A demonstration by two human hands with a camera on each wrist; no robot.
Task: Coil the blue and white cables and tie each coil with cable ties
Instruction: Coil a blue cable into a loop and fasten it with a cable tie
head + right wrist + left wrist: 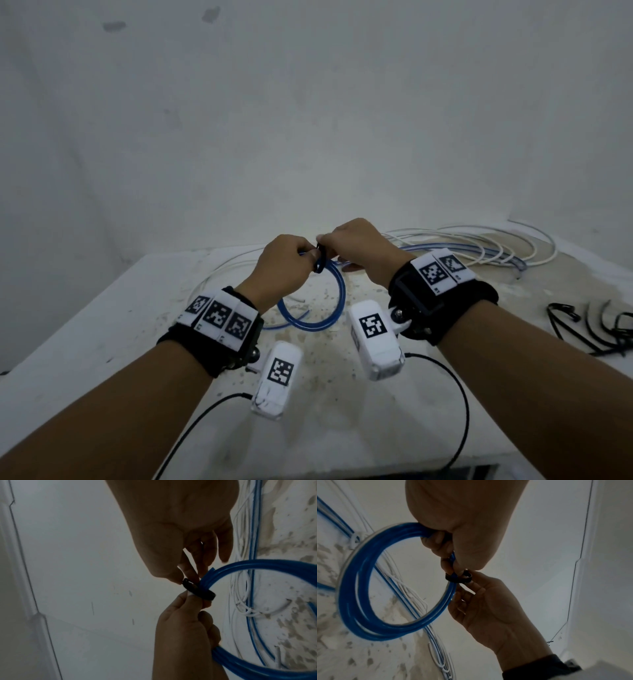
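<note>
My left hand (291,265) grips the blue cable coil (325,308) at its top, fingers curled round the bundle (351,588). A black cable tie (320,260) is wrapped round the coil beside that grip (458,578) (197,589). My right hand (352,246) pinches the tie between thumb and fingertips (185,574). The coil hangs from my hands over the table (102,342). The white cable (496,243) lies loose at the back right, mixed with more blue cable (462,248).
Several black cable ties (603,325) lie on the table at the right edge. A white wall rises right behind the table. Thin black leads (459,394) run from the wrist cameras toward the table's near edge.
</note>
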